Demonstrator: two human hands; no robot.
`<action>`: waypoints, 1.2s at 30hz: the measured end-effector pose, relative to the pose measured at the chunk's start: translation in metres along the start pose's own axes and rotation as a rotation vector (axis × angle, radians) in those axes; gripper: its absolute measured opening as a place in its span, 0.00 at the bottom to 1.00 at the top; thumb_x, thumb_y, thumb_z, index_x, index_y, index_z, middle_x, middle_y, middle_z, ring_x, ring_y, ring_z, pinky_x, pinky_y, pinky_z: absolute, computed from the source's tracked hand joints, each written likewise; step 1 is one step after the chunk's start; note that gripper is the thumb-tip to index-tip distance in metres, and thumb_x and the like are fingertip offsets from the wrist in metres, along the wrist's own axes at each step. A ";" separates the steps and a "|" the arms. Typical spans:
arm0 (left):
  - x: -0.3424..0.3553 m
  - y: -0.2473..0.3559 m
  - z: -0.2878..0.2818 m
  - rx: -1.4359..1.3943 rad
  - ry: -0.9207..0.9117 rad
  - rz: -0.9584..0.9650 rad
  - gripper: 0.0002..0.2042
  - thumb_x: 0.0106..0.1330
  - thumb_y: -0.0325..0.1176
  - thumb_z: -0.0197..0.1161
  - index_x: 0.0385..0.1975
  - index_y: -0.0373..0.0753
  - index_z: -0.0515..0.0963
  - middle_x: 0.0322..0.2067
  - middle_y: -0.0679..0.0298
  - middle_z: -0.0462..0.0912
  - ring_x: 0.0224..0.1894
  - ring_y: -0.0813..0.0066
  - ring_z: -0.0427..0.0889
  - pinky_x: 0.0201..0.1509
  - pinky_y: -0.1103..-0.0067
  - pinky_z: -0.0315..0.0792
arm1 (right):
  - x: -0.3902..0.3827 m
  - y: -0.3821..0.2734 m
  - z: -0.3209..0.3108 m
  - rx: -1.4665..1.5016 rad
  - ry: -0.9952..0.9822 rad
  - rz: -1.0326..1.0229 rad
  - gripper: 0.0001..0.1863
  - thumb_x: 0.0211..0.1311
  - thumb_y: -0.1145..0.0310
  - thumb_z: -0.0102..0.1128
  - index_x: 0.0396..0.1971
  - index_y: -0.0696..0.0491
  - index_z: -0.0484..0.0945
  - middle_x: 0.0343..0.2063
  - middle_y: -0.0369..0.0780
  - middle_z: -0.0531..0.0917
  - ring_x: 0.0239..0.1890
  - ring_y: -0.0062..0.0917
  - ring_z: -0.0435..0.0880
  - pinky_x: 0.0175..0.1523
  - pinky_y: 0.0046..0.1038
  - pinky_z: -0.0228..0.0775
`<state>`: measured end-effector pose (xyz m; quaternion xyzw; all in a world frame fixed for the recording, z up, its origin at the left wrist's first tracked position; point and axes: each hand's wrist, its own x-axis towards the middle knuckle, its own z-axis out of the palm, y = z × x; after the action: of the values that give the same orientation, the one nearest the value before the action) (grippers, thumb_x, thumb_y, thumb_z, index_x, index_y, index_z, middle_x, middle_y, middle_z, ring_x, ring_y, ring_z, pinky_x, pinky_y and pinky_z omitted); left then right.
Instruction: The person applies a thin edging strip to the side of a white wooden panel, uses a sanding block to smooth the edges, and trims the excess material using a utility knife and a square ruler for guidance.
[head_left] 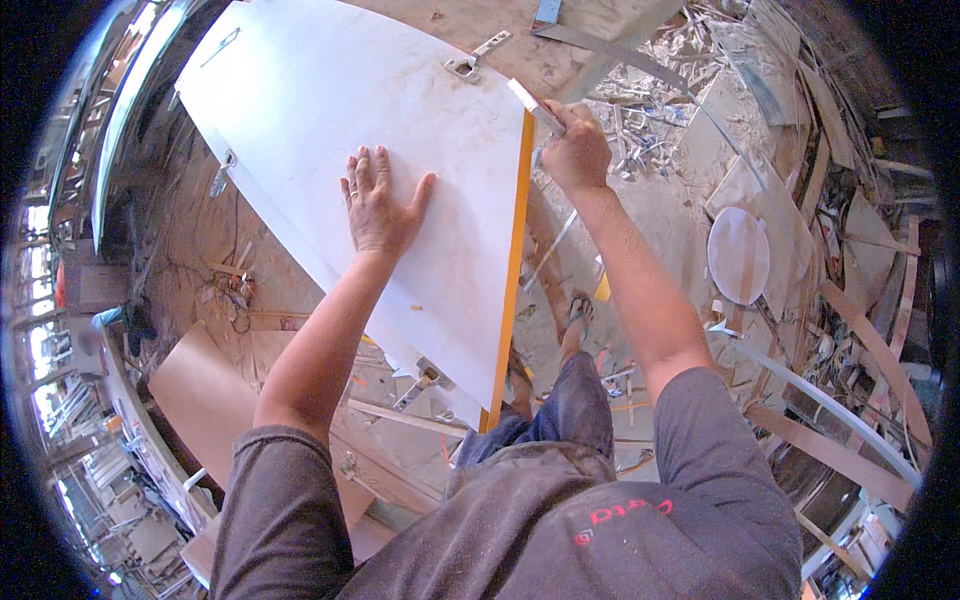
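A large white panel (300,110) lies before me, with a yellow-orange edge (515,260) down its right side. Metal hinges are fixed along it: one hinge (470,67) at the far side, another hinge (222,172) on the left and a third hinge (422,380) near my body. My left hand (383,208) rests flat on the panel's face, fingers spread. At the far right corner my right hand (577,150) grips a flat, pale block-like tool (535,105), held against the corner where the yellow edge ends. The fingers partly hide the tool, so its exact kind is unclear.
Offcuts and shavings (640,130) litter the floor at the far right. A white oval piece (738,255) and long strips (830,395) lie on the right. A brown board (205,390) is at lower left. My sandalled foot (578,310) stands beside the panel.
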<state>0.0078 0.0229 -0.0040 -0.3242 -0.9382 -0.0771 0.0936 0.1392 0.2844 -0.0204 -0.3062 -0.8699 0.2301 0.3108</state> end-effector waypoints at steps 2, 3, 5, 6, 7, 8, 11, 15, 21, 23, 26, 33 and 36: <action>0.001 0.000 0.000 -0.008 -0.003 -0.005 0.45 0.69 0.67 0.56 0.75 0.34 0.62 0.76 0.45 0.58 0.81 0.51 0.51 0.83 0.59 0.42 | 0.010 0.009 0.007 -0.014 -0.014 -0.006 0.27 0.52 0.82 0.59 0.52 0.43 0.86 0.43 0.42 0.85 0.47 0.42 0.86 0.53 0.40 0.80; 0.002 0.001 0.001 -0.015 -0.004 -0.003 0.45 0.69 0.67 0.56 0.75 0.34 0.62 0.76 0.45 0.58 0.81 0.50 0.51 0.83 0.59 0.42 | 0.018 0.013 0.008 -0.025 -0.037 0.016 0.26 0.53 0.81 0.59 0.52 0.44 0.86 0.44 0.42 0.85 0.48 0.42 0.86 0.53 0.40 0.80; 0.004 0.001 -0.001 -0.004 -0.009 0.003 0.46 0.70 0.67 0.56 0.75 0.33 0.60 0.76 0.45 0.57 0.81 0.50 0.50 0.83 0.57 0.42 | 0.032 0.014 0.007 -0.042 -0.084 0.061 0.25 0.54 0.81 0.59 0.52 0.44 0.86 0.45 0.43 0.86 0.49 0.41 0.86 0.54 0.40 0.80; 0.005 0.000 -0.002 0.003 -0.012 0.006 0.46 0.70 0.66 0.56 0.75 0.33 0.59 0.76 0.45 0.57 0.81 0.49 0.49 0.83 0.57 0.42 | 0.032 0.011 0.003 -0.010 -0.060 0.047 0.24 0.55 0.81 0.59 0.51 0.45 0.86 0.45 0.43 0.86 0.50 0.41 0.86 0.54 0.40 0.80; 0.005 -0.001 -0.003 -0.001 -0.013 0.008 0.46 0.70 0.66 0.56 0.75 0.33 0.59 0.76 0.45 0.57 0.81 0.49 0.49 0.83 0.57 0.43 | 0.031 0.010 -0.004 0.022 -0.035 0.032 0.24 0.56 0.81 0.60 0.51 0.45 0.86 0.45 0.43 0.86 0.50 0.41 0.86 0.55 0.40 0.80; 0.001 0.000 -0.004 -0.006 -0.019 0.004 0.46 0.70 0.66 0.56 0.75 0.33 0.59 0.76 0.45 0.57 0.81 0.48 0.50 0.83 0.56 0.43 | 0.026 0.007 -0.009 0.053 -0.017 0.015 0.23 0.56 0.81 0.60 0.51 0.45 0.86 0.46 0.43 0.86 0.50 0.40 0.86 0.55 0.40 0.80; -0.002 0.000 -0.003 -0.017 -0.011 -0.001 0.46 0.70 0.66 0.57 0.75 0.32 0.60 0.76 0.44 0.58 0.80 0.47 0.50 0.83 0.55 0.43 | -0.001 -0.004 -0.012 0.066 0.012 -0.129 0.22 0.57 0.81 0.60 0.51 0.46 0.86 0.45 0.43 0.86 0.50 0.41 0.86 0.55 0.40 0.80; -0.001 0.003 -0.006 -0.030 0.010 0.003 0.46 0.69 0.66 0.56 0.74 0.32 0.63 0.75 0.43 0.59 0.80 0.48 0.52 0.83 0.57 0.44 | -0.013 -0.020 -0.011 0.026 -0.038 -0.061 0.22 0.56 0.81 0.60 0.50 0.47 0.86 0.45 0.43 0.86 0.48 0.41 0.86 0.55 0.39 0.80; 0.002 0.000 0.001 -0.014 0.017 0.019 0.46 0.69 0.67 0.57 0.73 0.32 0.63 0.75 0.44 0.59 0.80 0.48 0.51 0.83 0.58 0.43 | 0.037 0.006 0.004 -0.029 -0.056 0.012 0.21 0.55 0.79 0.60 0.49 0.48 0.86 0.44 0.45 0.87 0.47 0.44 0.87 0.54 0.42 0.80; -0.001 0.001 0.002 -0.045 0.020 0.021 0.45 0.69 0.67 0.57 0.74 0.32 0.63 0.75 0.43 0.59 0.80 0.46 0.51 0.82 0.56 0.44 | 0.040 0.010 0.003 -0.002 -0.055 0.062 0.24 0.54 0.78 0.60 0.51 0.45 0.86 0.44 0.46 0.87 0.48 0.44 0.87 0.55 0.43 0.80; 0.000 -0.008 0.001 -0.049 0.056 0.027 0.46 0.69 0.67 0.57 0.74 0.32 0.63 0.75 0.43 0.59 0.80 0.44 0.52 0.82 0.54 0.44 | 0.029 0.007 -0.001 0.125 0.061 -0.080 0.24 0.55 0.77 0.59 0.51 0.43 0.86 0.43 0.46 0.87 0.48 0.44 0.87 0.55 0.43 0.80; 0.000 -0.010 0.016 -0.070 0.121 0.069 0.48 0.67 0.71 0.56 0.72 0.32 0.64 0.74 0.43 0.61 0.79 0.43 0.53 0.81 0.52 0.46 | -0.074 -0.023 -0.035 0.068 -0.122 -0.108 0.21 0.58 0.78 0.59 0.49 0.44 0.88 0.40 0.43 0.87 0.43 0.42 0.88 0.48 0.40 0.81; 0.002 0.002 0.004 -0.156 0.146 0.115 0.49 0.66 0.73 0.54 0.72 0.32 0.64 0.74 0.43 0.61 0.79 0.43 0.54 0.81 0.50 0.44 | -0.153 -0.058 -0.083 0.103 -0.211 -0.156 0.19 0.61 0.77 0.62 0.51 0.46 0.87 0.38 0.44 0.86 0.40 0.42 0.87 0.44 0.39 0.81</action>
<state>0.0073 0.0267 -0.0077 -0.3773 -0.8999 -0.1680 0.1403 0.2676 0.1575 0.0106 -0.1956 -0.9059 0.2804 0.2498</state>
